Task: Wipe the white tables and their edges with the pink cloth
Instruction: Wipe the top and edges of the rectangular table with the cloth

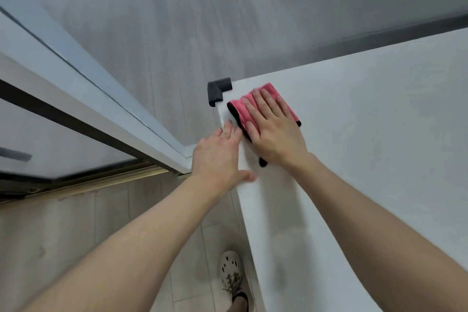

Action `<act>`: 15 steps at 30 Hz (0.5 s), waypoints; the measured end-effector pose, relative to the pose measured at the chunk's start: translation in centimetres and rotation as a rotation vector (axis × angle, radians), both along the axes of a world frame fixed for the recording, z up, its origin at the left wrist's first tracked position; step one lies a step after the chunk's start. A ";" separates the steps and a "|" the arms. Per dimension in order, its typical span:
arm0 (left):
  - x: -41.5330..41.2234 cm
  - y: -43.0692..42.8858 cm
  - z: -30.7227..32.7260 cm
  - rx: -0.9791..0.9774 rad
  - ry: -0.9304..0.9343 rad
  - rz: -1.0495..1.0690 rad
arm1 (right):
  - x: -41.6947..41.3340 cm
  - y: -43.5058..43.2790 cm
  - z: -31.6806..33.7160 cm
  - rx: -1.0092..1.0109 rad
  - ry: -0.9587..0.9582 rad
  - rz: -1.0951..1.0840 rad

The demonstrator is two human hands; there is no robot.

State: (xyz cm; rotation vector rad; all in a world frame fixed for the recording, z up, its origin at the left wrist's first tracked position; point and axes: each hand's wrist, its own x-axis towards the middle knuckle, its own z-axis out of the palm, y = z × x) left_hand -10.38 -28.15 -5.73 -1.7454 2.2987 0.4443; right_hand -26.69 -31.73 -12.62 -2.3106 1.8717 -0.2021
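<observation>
The white table [367, 134] fills the right half of the view, its left edge running down toward me. A pink cloth [240, 109] with a black trim lies near the table's far left corner. My right hand [273, 129] presses flat on the cloth with straight, spread fingers. My left hand [217, 157] rests on the table's left edge just beside the cloth, fingers straight over the top and thumb on the surface.
A black foam corner guard [218, 90] caps the table's far left corner. A sliding glass door frame [106, 119] runs along the left. Grey floor lies beyond the table; my foot in a white clog [231, 271] stands on pale tiles below.
</observation>
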 end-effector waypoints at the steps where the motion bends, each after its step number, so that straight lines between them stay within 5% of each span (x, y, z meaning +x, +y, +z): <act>1: 0.0 0.0 0.1 -0.003 0.006 -0.004 | -0.8 2.7 0.0 -0.007 0.001 -0.007; 6: 1.7 -0.3 1.2 0.070 0.131 0.019 | -2.4 8.9 -0.1 0.074 0.033 -0.082; 10: 5.7 -3.6 1.5 -0.074 0.212 0.124 | -1.9 8.1 -0.8 0.077 0.002 -0.122; 15: 7.5 -9.4 0.7 -0.109 0.237 0.093 | -0.4 8.7 -1.2 -0.085 -0.191 -0.171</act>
